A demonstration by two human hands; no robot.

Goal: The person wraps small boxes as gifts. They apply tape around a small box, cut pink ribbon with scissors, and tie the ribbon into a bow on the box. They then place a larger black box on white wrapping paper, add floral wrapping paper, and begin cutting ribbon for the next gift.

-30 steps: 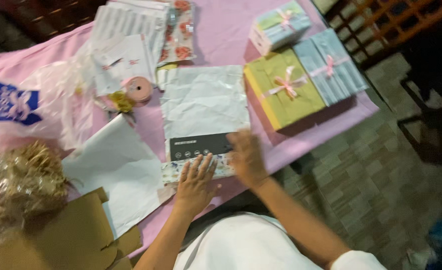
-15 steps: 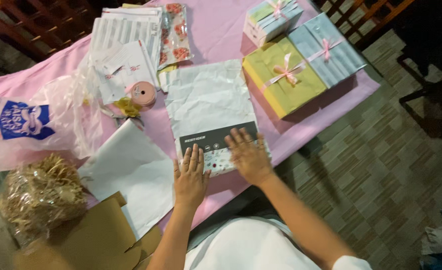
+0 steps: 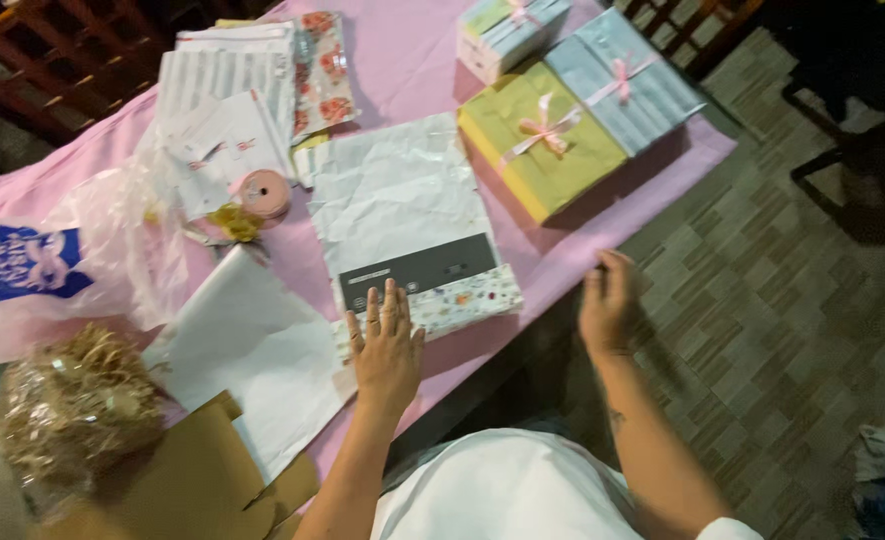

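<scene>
the left hand (image 3: 386,345) lies flat, fingers spread and gripping nothing, pressing on the near left end of a flat box (image 3: 424,288). the box is dark grey on its far half with small pale marks; a strip of white floral wrapping paper (image 3: 462,302) covers its near edge. beyond the fingertips a sheet of creased white paper (image 3: 397,190) runs under the box. the right hand (image 3: 607,300) hangs off the pink table's (image 3: 562,255) edge, right of the box, loosely curled, holding nothing i can make out.
</scene>
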